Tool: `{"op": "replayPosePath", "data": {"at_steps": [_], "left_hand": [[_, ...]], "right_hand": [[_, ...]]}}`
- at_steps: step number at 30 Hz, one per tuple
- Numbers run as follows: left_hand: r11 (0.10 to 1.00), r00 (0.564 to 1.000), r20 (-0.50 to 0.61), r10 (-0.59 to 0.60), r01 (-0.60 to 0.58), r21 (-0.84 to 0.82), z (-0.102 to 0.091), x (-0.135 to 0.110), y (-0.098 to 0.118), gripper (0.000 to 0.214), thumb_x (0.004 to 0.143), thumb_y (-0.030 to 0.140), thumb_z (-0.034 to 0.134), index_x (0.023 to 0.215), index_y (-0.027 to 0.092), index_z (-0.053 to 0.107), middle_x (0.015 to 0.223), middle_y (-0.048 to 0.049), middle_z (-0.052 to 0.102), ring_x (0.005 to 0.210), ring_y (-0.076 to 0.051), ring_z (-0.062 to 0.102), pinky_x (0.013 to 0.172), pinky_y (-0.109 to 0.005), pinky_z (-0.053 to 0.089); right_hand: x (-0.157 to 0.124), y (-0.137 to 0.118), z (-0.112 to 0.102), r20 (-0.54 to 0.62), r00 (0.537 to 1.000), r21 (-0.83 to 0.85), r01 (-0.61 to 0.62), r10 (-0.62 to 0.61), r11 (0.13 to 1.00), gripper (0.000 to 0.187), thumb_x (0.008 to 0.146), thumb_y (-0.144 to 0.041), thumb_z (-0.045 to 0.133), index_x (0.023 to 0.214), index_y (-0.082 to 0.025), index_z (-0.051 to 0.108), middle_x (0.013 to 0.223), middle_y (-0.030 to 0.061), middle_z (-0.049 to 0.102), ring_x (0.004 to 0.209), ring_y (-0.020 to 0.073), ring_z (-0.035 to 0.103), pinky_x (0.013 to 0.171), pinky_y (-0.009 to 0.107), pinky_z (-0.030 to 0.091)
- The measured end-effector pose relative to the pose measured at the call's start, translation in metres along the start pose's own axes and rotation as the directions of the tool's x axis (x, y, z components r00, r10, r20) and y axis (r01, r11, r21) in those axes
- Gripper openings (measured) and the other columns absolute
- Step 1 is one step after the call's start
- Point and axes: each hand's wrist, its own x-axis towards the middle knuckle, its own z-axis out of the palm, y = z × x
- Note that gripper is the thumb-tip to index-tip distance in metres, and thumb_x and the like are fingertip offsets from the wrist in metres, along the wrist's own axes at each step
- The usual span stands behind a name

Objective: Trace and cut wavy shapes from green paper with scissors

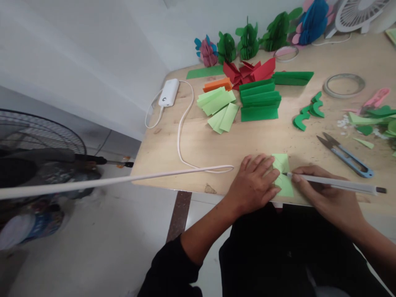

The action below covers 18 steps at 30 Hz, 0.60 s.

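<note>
A light green strip of paper (286, 187) lies near the front edge of the wooden table, with pen lines on its upper part. My left hand (255, 179) rests flat with fingers extended, its fingertips pressing on the strip's left side. In my right hand (324, 194) is a white pen (340, 182), pinched near its point, and the tip touches the strip around its middle. To the right of the pen lie thread snips (348, 156) with a blue handle, blades apart.
Folded light green papers (218, 103), dark green papers (260, 101) and red papers (249, 73) lie farther back. Paper-craft figures (247, 41) line the wall beside a white fan (355, 16). A white cable (182, 123) runs from a power bank (169, 93) across the table's left edge.
</note>
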Motion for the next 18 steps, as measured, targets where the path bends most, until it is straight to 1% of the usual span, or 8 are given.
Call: {"op": "replayPosePath", "data": {"at_steps": [5,14,18], "left_hand": [[1.000,1.000,0.000,0.002,-0.002,-0.002,-0.0006,0.0003,-0.0002,0.038,0.095,0.042,0.047,0.121,0.018,0.059,0.147,-0.0111,0.049,0.140,-0.030,0.035,0.115,-0.052,0.027],[1.000,1.000,-0.003,-0.002,0.002,-0.004,-0.0008,0.0004,0.0004,0.037,0.095,0.042,0.047,0.120,0.018,0.060,0.147,-0.0112,0.049,0.140,-0.030,0.035,0.114,-0.053,0.027],[1.000,1.000,-0.001,-0.003,0.003,-0.002,-0.0004,0.0003,0.0002,0.038,0.095,0.043,0.046,0.121,0.018,0.059,0.147,-0.0114,0.049,0.141,-0.030,0.034,0.115,-0.053,0.027]], "right_hand": [[-0.0002,0.0015,-0.0012,0.019,1.000,-0.018,0.005,-0.005,1.000,0.027,0.083,-0.051,0.060,0.082,-0.026,0.069,0.081,0.0024,0.075,0.074,0.0217,0.070,0.068,0.036,0.052],[-0.0031,0.0032,-0.0010,0.000,0.999,-0.035,0.043,-0.043,0.998,0.024,0.083,-0.048,0.061,0.083,-0.026,0.070,0.080,0.0023,0.075,0.074,0.0218,0.070,0.067,0.035,0.053],[-0.0038,0.0029,-0.0030,-0.006,1.000,0.000,0.003,-0.003,1.000,0.026,0.082,-0.051,0.061,0.083,-0.027,0.070,0.081,0.0027,0.075,0.075,0.0226,0.070,0.067,0.035,0.054]]}}
